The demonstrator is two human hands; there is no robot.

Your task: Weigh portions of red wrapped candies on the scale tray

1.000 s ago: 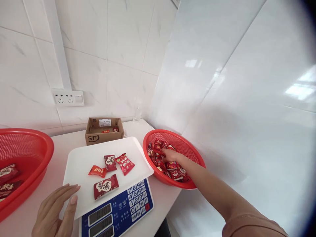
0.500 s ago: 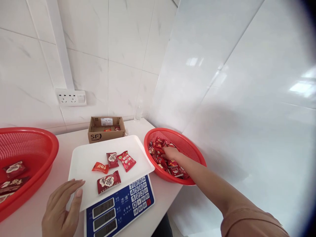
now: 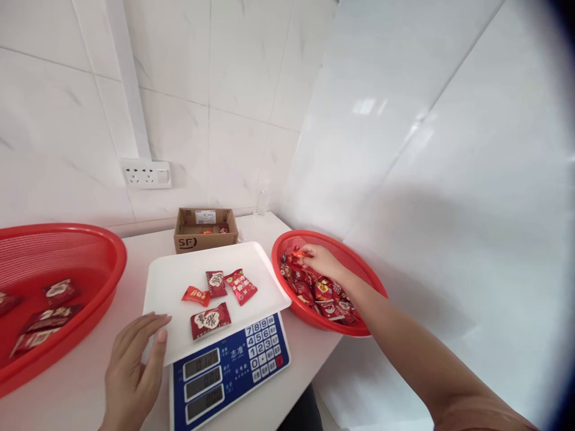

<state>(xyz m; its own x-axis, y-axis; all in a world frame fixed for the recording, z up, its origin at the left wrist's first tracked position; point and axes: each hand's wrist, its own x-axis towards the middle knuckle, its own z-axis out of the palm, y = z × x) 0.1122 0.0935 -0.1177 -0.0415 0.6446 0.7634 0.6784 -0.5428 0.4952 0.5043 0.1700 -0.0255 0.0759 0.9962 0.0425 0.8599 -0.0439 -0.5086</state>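
My left hand point(image 3: 135, 365) rests at the near left corner of the white weighing tray point(image 3: 168, 272), fingers apart and holding nothing. On the tray lie a small orange-red wrapped candy point(image 3: 196, 296), a dark red packet point(image 3: 216, 283), a bright red packet point(image 3: 241, 287) and a larger dark red packet point(image 3: 211, 321). My right hand point(image 3: 317, 261) is over the right red basket point(image 3: 375, 287), its fingers pinching a small orange-red wrapped candy point(image 3: 298, 256). Beneath it the basket holds many red wrapped packets point(image 3: 326, 288).
Under the tray is the blue scale panel point(image 3: 233, 365) with number keys and displays. A cardboard box point(image 3: 204, 241) with a few packets stands behind it, near a clear container point(image 3: 261, 202). Another red basket point(image 3: 110, 281) with packets stands at left. Walls close the back and right.
My right hand has risen from among the packets with a small orange-red candy in its fingers. The view has shifted slightly left. My left hand stays by the tray corner.
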